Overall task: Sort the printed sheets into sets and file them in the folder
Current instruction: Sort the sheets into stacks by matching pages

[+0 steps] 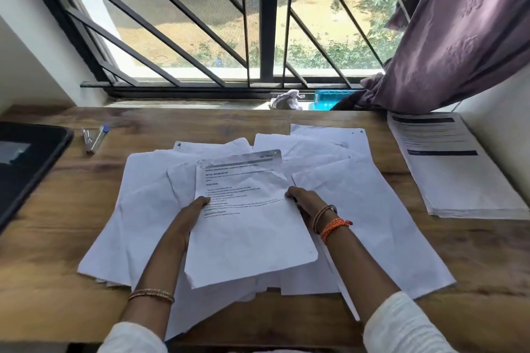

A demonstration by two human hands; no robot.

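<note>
A creased printed sheet (pixel 246 226) with a grey header band is lifted above a loose spread of white sheets (pixel 367 209) that covers the middle of the wooden desk (pixel 57 243). My left hand (pixel 187 216) holds the sheet's left edge, thumb on top. My right hand (pixel 305 203) grips its right edge, fingers partly hidden behind the paper. A neat stack of printed sheets (pixel 447 169) lies at the desk's right side. A dark flat folder-like thing (pixel 25 163) lies at the far left, partly out of frame.
Two pens (pixel 96 137) lie at the back left of the desk. On the window sill sit a crumpled cloth (pixel 286 100) and a blue plastic box (pixel 329 99). A purple curtain (pixel 459 37) hangs over the back right corner.
</note>
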